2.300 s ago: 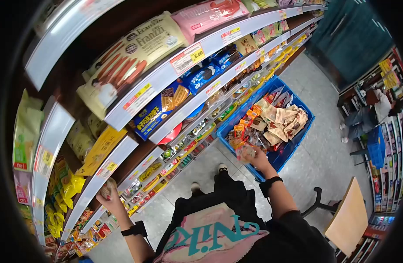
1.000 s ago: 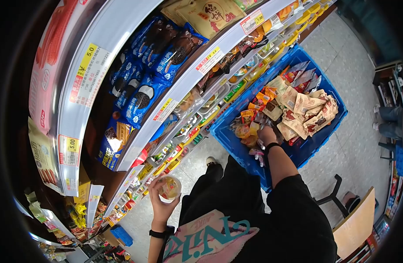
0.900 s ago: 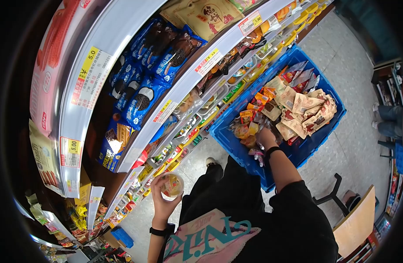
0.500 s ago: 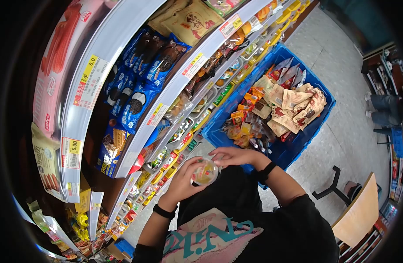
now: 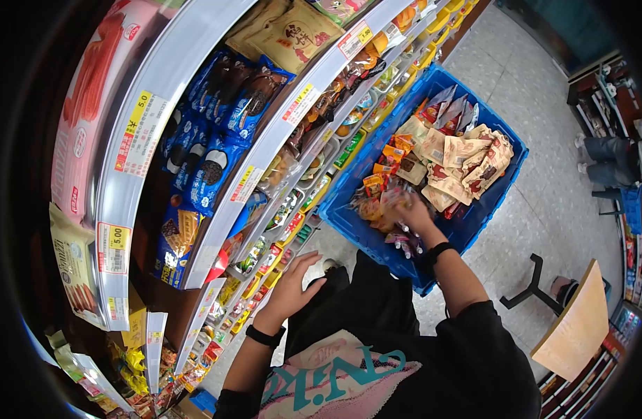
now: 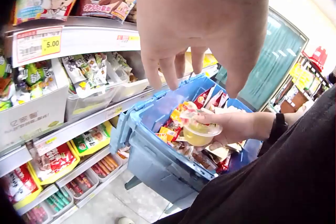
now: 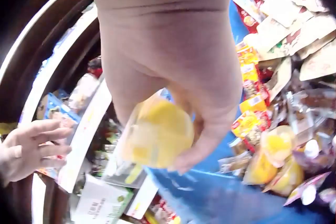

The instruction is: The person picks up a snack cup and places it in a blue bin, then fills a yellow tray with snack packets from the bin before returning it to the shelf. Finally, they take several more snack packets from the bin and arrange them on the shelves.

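My right hand [image 5: 417, 215] is over the near left part of a blue crate [image 5: 359, 253], blurred in the head view. It grips a clear plastic jelly cup [image 7: 160, 134] with pale yellow contents, fingers and thumb round its sides. Below the cup, other fruit jellies [image 7: 275, 145] lie in the crate beside orange snack packets [image 5: 377, 183] and a heap of beige packets [image 5: 467, 164]. My left hand [image 5: 292, 288] hangs between the shelf and my lap, fingers extended and holding nothing. The left wrist view shows its fingers [image 6: 167, 71] pointing down, apart from the crate.
A curved shelf rack runs along my left, with blue cookie packs [image 5: 213, 164] and bins of small sweets [image 5: 272, 255] lower down. A wooden board [image 5: 576, 321] stands at the right. Another person [image 5: 607, 167] is at the far right.
The jelly cup has passed from my left hand to my right. The right hand has carried it back over the crate; the left hand has let go and stays by the shelf.
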The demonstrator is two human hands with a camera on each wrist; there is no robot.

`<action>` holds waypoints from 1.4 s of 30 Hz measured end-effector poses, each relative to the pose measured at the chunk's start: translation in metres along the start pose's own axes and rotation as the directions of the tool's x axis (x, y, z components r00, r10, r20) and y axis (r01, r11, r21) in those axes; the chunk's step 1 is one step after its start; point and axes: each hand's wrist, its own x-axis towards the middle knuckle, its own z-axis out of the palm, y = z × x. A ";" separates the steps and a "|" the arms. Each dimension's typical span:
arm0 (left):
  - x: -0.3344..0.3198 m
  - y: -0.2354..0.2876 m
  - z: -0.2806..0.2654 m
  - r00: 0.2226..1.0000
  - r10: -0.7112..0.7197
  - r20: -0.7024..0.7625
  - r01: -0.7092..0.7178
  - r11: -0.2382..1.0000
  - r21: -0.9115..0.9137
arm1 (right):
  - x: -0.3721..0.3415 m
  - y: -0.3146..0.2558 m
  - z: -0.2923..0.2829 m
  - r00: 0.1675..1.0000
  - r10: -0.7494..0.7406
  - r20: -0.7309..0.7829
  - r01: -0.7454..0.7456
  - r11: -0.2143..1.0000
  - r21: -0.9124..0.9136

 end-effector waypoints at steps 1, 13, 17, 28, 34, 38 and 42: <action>-0.005 -0.003 0.000 1.000 -0.014 0.003 0.014 1.000 0.015 | 0.012 0.011 -0.006 0.999 0.004 -0.035 -0.006 0.998 -0.059; -0.046 -0.021 0.011 0.960 -0.271 -0.071 0.254 0.948 -0.190 | 0.042 0.062 0.005 0.967 0.250 0.042 -0.198 0.848 -0.492; -0.056 -0.029 0.013 0.950 -0.297 -0.094 0.276 0.943 -0.188 | 0.040 0.060 0.013 0.926 0.351 0.135 -0.247 0.838 -0.487; -0.074 -0.046 0.009 0.939 -0.305 -0.161 0.263 0.934 -0.241 | 0.005 0.062 0.025 0.997 -0.066 -0.047 0.042 0.919 -0.392; -0.103 -0.056 -0.012 0.904 -0.274 -0.329 0.207 0.952 -0.224 | -0.026 0.025 0.027 0.980 -0.031 -0.196 -0.002 0.986 -0.165; -0.139 -0.068 -0.024 0.834 -0.280 -0.476 0.155 0.946 -0.284 | -0.042 0.006 0.044 0.962 -0.151 -0.228 0.132 0.986 -0.097; -0.183 -0.083 -0.040 0.783 -0.218 -0.582 0.070 0.961 -0.267 | -0.079 -0.019 0.071 0.937 -0.304 -0.175 0.286 0.951 -0.121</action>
